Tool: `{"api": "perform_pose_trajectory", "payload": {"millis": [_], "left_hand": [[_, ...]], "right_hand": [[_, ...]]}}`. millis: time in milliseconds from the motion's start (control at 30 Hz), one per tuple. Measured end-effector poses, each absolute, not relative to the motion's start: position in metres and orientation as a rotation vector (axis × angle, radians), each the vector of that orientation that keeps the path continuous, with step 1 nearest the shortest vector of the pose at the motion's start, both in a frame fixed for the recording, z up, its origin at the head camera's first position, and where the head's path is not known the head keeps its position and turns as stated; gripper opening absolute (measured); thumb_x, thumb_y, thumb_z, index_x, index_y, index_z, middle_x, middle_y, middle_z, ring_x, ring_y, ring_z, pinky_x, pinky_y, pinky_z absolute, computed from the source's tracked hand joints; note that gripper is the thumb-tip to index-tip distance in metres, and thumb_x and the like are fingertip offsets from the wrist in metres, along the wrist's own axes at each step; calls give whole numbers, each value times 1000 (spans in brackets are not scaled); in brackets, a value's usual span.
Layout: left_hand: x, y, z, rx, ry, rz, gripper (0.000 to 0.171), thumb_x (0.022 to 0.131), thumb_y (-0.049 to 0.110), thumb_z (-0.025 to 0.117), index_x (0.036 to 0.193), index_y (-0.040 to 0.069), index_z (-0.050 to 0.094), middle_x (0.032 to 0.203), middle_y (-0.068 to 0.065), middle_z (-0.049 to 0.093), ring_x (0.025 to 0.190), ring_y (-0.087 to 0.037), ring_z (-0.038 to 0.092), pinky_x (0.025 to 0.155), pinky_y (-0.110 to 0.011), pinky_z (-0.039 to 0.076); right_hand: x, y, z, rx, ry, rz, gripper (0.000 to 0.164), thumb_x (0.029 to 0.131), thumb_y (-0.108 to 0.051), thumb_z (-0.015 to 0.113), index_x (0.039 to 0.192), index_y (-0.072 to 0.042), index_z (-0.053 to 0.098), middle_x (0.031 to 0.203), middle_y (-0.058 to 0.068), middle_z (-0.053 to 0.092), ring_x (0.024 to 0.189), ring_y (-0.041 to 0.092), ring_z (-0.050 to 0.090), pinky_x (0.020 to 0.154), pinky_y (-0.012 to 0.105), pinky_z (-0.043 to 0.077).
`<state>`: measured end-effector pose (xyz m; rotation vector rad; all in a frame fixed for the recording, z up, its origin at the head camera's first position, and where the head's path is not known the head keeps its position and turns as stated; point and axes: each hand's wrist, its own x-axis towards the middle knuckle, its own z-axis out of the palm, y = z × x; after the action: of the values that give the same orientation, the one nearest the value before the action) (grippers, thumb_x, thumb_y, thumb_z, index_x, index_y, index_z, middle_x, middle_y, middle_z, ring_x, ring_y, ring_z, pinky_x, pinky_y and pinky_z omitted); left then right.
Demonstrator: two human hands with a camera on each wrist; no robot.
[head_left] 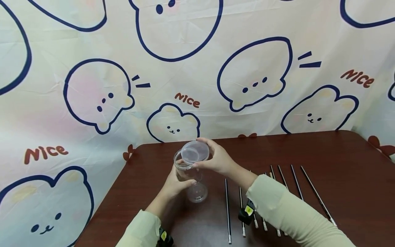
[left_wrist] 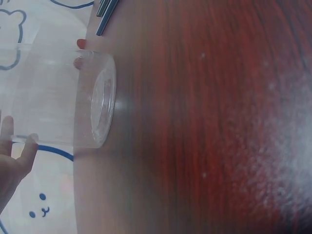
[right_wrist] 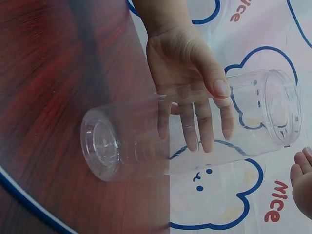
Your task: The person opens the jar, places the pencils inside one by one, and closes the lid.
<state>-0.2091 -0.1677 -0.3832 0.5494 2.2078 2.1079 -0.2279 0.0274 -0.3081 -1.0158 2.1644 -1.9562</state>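
Observation:
A clear plastic jar (head_left: 197, 192) is held above the table, tilted, with its uncapped mouth uppermost. My left hand (head_left: 172, 184) grips it round the side, thumb toward me; the right wrist view shows the left hand's fingers (right_wrist: 187, 122) through the jar wall (right_wrist: 141, 139). By its edge, my right hand (head_left: 220, 159) holds a round translucent lid (head_left: 200, 149) between thumb and fingers. The lid is tipped up beside the jar's mouth and overlaps the rim in the head view. Nothing shows inside the jar.
Several thin dark pencils (head_left: 227, 209) lie spread on the brown table (head_left: 129, 206), some partly hidden under my right forearm. Behind the table's far edge hangs a cloth backdrop (head_left: 172, 79) printed with cartoon bears.

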Motion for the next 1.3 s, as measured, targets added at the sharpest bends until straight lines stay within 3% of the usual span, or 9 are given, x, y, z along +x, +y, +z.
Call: {"api": "perform_pose_trajectory", "payload": {"millis": [167, 333, 600, 733, 1033, 1300], "left_hand": [[-213, -168, -384, 592, 2264, 2086, 74, 68, 1, 70, 125, 11, 25, 120, -15, 41, 91, -29, 54, 75, -31, 44], [-214, -168, -385, 589, 2299, 2082, 72, 67, -2, 70, 124, 11, 27, 120, -14, 41, 93, -38, 50, 75, -30, 43], [-210, -168, -382, 520, 2335, 2055, 75, 66, 1, 72, 125, 10, 27, 123, -14, 41, 98, -25, 51, 79, -32, 41], [-210, -168, -382, 521, 2344, 2051, 73, 66, -2, 70, 125, 9, 28, 123, -14, 41, 92, -25, 53, 77, -30, 42], [-208, -168, -381, 515, 2337, 2059, 72, 67, -4, 68, 125, 9, 27, 123, -15, 40, 100, -29, 50, 80, -29, 40], [-210, -168, -382, 535, 2296, 2073, 73, 67, -4, 69, 125, 7, 26, 123, -15, 39, 97, -27, 51, 80, -31, 41]], "right_hand": [[-223, 36, -309, -1005, 2168, -1959, 76, 65, -12, 75, 129, -7, 34, 121, 8, 42, 102, 23, 45, 80, 34, 40], [-213, 47, -311, -987, 2116, -1951, 76, 65, -7, 74, 129, -7, 33, 120, 11, 41, 102, 25, 43, 78, 34, 41], [-198, 62, -313, -1002, 2013, -1979, 76, 64, -5, 74, 128, -3, 32, 117, 16, 42, 102, 27, 43, 77, 33, 42], [-192, 71, -318, -1017, 1977, -1994, 77, 63, -6, 75, 128, -1, 33, 117, 16, 42, 101, 26, 43, 77, 32, 42], [-178, 88, -329, -1095, 1977, -1937, 74, 65, -6, 74, 127, -1, 34, 118, 17, 40, 101, 28, 43, 75, 34, 43], [-165, 100, -336, -1165, 1885, -1905, 73, 66, 0, 71, 127, 0, 32, 118, 20, 39, 101, 22, 46, 76, 35, 43]]}}
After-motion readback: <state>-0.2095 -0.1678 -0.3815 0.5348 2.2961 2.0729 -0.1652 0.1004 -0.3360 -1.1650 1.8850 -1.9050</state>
